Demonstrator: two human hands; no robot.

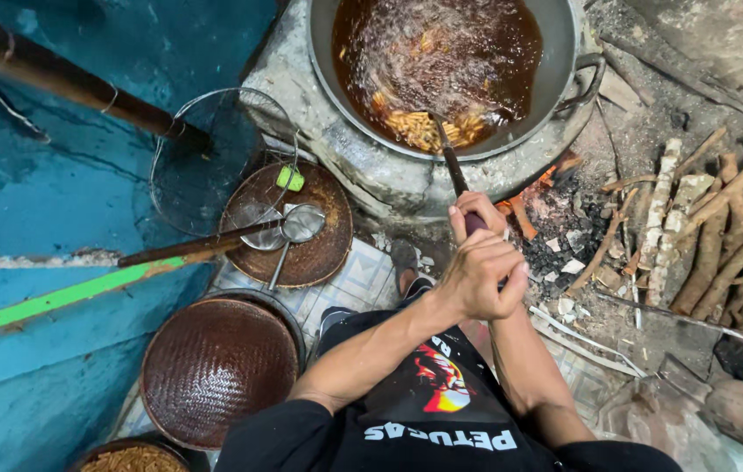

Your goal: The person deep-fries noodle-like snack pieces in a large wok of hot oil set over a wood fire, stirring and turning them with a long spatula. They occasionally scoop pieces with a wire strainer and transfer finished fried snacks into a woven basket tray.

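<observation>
A large metal wok (565,52) sits on a round stone stove (362,166). It holds dark bubbling oil (441,44) with pale yellow strips of food (424,129) frying near the front. A long dark handle (452,166) reaches down into the strips. My right hand (476,212) is closed around the handle higher up. Just behind it, my left hand (481,275) is wrapped around the handle's end. The tool's head is hidden under the oil.
Firewood sticks (721,236) and glowing embers (536,188) lie right of the stove. On the left are a wire skimmer (205,157), a woven tray (323,258) bearing metal ladles (301,223), a second woven tray (214,367), a green plank (56,299) and a basket of fried strips (135,459).
</observation>
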